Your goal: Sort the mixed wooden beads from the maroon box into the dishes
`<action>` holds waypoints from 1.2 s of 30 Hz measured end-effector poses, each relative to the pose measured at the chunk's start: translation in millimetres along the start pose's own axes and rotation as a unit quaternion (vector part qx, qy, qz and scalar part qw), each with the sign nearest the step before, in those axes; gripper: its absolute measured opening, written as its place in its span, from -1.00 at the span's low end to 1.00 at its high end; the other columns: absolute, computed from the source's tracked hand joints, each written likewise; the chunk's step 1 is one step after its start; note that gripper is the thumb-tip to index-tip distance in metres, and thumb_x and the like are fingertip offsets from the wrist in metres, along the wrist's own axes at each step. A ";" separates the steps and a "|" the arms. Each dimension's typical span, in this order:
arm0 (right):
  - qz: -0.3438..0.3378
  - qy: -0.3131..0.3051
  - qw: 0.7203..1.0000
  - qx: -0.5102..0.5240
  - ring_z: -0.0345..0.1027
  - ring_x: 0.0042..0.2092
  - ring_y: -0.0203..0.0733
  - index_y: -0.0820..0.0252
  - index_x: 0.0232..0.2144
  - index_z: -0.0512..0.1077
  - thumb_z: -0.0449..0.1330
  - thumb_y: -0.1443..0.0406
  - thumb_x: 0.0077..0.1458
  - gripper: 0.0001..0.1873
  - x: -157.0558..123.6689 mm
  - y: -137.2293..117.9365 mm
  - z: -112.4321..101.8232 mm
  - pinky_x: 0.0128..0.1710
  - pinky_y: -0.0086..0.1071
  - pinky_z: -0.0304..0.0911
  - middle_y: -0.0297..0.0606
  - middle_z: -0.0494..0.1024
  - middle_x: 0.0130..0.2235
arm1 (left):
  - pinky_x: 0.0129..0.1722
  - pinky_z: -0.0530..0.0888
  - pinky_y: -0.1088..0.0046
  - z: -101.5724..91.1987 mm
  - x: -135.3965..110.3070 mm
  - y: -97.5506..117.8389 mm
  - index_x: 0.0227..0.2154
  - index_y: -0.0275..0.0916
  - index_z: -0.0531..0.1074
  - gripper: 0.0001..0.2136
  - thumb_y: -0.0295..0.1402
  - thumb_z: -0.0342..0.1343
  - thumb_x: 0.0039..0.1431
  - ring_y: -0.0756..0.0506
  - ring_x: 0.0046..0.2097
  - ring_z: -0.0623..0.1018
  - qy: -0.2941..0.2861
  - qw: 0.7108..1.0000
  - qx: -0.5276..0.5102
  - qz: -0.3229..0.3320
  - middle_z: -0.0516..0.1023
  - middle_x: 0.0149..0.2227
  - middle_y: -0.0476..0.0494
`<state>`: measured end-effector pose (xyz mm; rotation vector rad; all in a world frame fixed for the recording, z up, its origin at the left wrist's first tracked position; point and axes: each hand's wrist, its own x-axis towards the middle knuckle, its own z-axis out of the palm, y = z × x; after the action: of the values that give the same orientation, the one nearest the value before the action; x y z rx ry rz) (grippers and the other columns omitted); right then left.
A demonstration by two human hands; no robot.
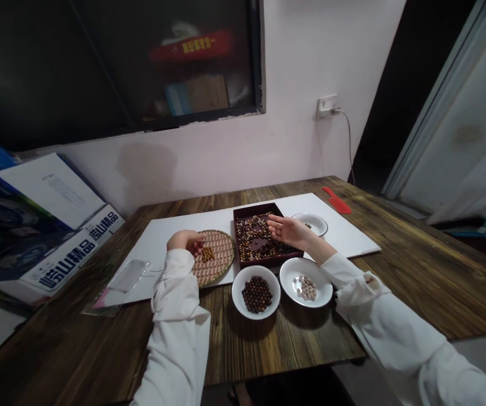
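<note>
My left hand (186,242) is over the left part of a round woven tray (221,265), its fingers loosely curled and apart. Small yellow-brown beads (207,254) lie on the weave beside its fingertips. Over a dark red box (249,263) of mixed brown, tan and dark beads (248,231), my right hand (287,232) is turned palm up, with fingers stretched out. No bead can be made out in either hand. Nearer to me, a white bowl (237,290) holds dark brown beads (257,294). To its right, pale beads (306,288) lie in another white bowl (325,285).
A white plate (319,224) with a few small beads stands behind my right hand. White board (340,239) lies under the box and tray. A red comb-like tool (336,201) is at the back right, a clear plastic bag (127,276) at left. Printed cartons (61,225) line the left side.
</note>
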<state>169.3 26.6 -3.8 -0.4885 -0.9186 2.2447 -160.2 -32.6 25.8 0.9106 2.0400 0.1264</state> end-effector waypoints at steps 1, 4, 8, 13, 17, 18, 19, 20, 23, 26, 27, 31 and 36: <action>0.000 0.001 1.000 0.000 0.42 -0.26 -0.34 0.19 -0.08 0.33 -0.04 0.43 0.17 -0.71 -0.2 0.0 0.2 -0.25 -0.43 0.31 -0.28 0.55 -0.28 | -0.48 0.38 0.47 -0.2 -1.3 0.0 -0.56 -0.26 0.27 -0.59 -0.12 -0.25 0.28 -0.01 -0.60 0.38 -0.001 1.000 0.001 -0.001 0.40 -0.64 -0.06; 0.000 0.001 1.000 -0.003 0.43 -0.26 -0.34 0.18 -0.08 0.33 -0.05 0.44 0.18 -0.71 -0.5 -0.1 0.1 -0.26 -0.43 0.32 -0.28 0.55 -0.27 | -0.48 0.39 0.45 -4.6 -9.0 0.6 -0.56 -0.25 0.26 -0.62 -0.13 -0.20 0.25 -0.03 -0.60 0.39 0.000 1.000 0.014 -0.004 0.38 -0.67 -0.05; 0.003 -0.004 1.000 -0.005 0.43 -0.25 -0.35 0.17 -0.09 0.32 -0.03 0.42 0.17 -0.73 0.6 -0.5 -2.1 -0.25 -0.44 0.33 -0.28 0.54 -0.26 | -0.48 0.39 0.37 -15.6 -28.2 4.1 -0.49 -0.25 0.29 -0.67 -0.07 -0.10 0.15 -0.10 -0.56 0.44 0.084 0.993 0.071 0.035 0.42 -0.63 -0.10; 0.007 -0.001 1.000 -0.001 0.43 -0.26 -0.36 0.16 -0.10 0.32 -0.01 0.41 0.15 -0.74 2.0 -0.5 -3.3 -0.25 -0.46 0.33 -0.29 0.54 -0.28 | -0.36 0.38 0.40 -14.0 -43.8 -4.0 -0.36 -0.27 0.36 -0.71 -0.12 -0.06 0.11 -0.13 -0.38 0.51 0.232 0.932 0.194 0.199 0.54 -0.34 -0.23; 0.004 0.001 1.000 -0.001 0.43 -0.26 -0.36 0.18 -0.10 0.32 0.00 0.42 0.15 -0.73 0.1 -0.7 -0.4 -0.27 -0.46 0.33 -0.28 0.55 -0.28 | -0.25 0.34 0.45 -7.0 -31.6 -36.7 -0.35 -0.22 0.39 -0.75 -0.18 -0.10 0.14 -0.12 -0.23 0.50 0.318 0.884 0.210 0.271 0.54 -0.24 -0.19; 0.004 0.002 1.000 -0.001 0.43 -0.27 -0.35 0.18 -0.09 0.33 0.00 0.42 0.14 -0.72 -0.7 -0.7 0.5 -0.27 -0.46 0.33 -0.28 0.55 -0.27 | -0.25 0.34 0.46 -6.7 -26.1 -45.9 -0.33 -0.22 0.39 -0.76 -0.21 -0.11 0.15 -0.11 -0.23 0.50 0.328 0.882 0.211 0.265 0.54 -0.25 -0.19; 0.005 0.001 1.000 -0.002 0.43 -0.27 -0.35 0.19 -0.09 0.33 -0.01 0.42 0.14 -0.72 -1.5 -0.7 1.3 -0.27 -0.45 0.33 -0.27 0.55 -0.27 | -0.25 0.33 0.47 -6.9 -20.5 -54.2 -0.35 -0.23 0.40 -0.77 -0.24 -0.10 0.14 -0.10 -0.24 0.49 0.326 0.882 0.213 0.264 0.54 -0.29 -0.19; 0.004 0.001 1.000 -0.002 0.43 -0.27 -0.35 0.20 -0.09 0.34 -0.01 0.43 0.14 -0.71 -2.2 -0.6 1.9 -0.27 -0.45 0.33 -0.27 0.55 -0.27 | -0.25 0.33 0.48 -7.4 -15.2 -61.1 -0.37 -0.25 0.40 -0.79 -0.26 -0.08 0.12 -0.10 -0.25 0.49 0.312 0.884 0.219 0.271 0.54 -0.31 -0.19; -0.002 -0.002 1.000 -0.005 0.42 -0.27 -0.33 0.21 -0.09 0.34 -0.03 0.44 0.14 -0.70 -2.9 -0.6 2.5 -0.27 -0.43 0.32 -0.26 0.55 -0.27 | -0.27 0.33 0.46 -8.0 -5.5 -72.1 -0.42 -0.26 0.42 -0.79 -0.24 -0.02 0.08 -0.10 -0.30 0.47 0.278 0.886 0.206 0.308 0.53 -0.35 -0.17; -0.001 0.012 1.000 -0.009 0.42 -0.26 -0.32 0.19 -0.11 0.35 -0.04 0.43 0.15 -0.71 -1.0 -0.7 1.2 -0.26 -0.40 0.31 -0.26 0.55 -0.27 | -0.28 0.33 0.46 -3.5 -6.3 -73.1 -0.42 -0.27 0.44 -0.78 -0.21 0.01 0.05 -0.10 -0.30 0.47 0.263 0.883 0.177 0.347 0.52 -0.35 -0.16; 0.000 0.021 1.000 -0.009 0.41 -0.26 -0.31 0.19 -0.12 0.35 -0.04 0.43 0.16 -0.72 0.0 -0.7 0.4 -0.26 -0.40 0.30 -0.26 0.55 -0.27 | -0.27 0.33 0.46 -0.8 -8.0 -72.4 -0.42 -0.27 0.45 -0.78 -0.22 0.03 0.03 -0.10 -0.29 0.47 0.248 0.884 0.168 0.358 0.52 -0.35 -0.15; 0.003 0.027 1.000 -0.011 0.40 -0.26 -0.32 0.16 -0.15 0.36 -0.04 0.42 0.17 -0.75 2.7 -0.4 -1.9 -0.27 -0.40 0.30 -0.29 0.55 -0.27 | -0.27 0.34 0.46 11.6 -15.6 -69.0 -0.49 -0.26 0.47 -0.82 -0.25 0.12 -0.06 -0.10 -0.29 0.48 0.206 0.901 0.157 0.349 0.54 -0.39 -0.12; -0.004 0.022 1.000 -0.020 0.38 -0.27 -0.30 0.16 -0.17 0.35 -0.05 0.42 0.18 -0.76 1.1 -0.3 -0.4 -0.25 -0.37 0.29 -0.28 0.52 -0.27 | -0.33 0.34 0.46 17.7 -14.1 -68.5 -0.49 -0.27 0.48 -0.85 -0.30 0.14 -0.12 -0.09 -0.32 0.48 0.176 0.913 0.146 0.336 0.55 -0.41 -0.09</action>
<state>168.8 27.7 -3.9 -0.5498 -0.9439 2.2036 -180.0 -95.7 -3.2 1.8758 2.0040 0.3890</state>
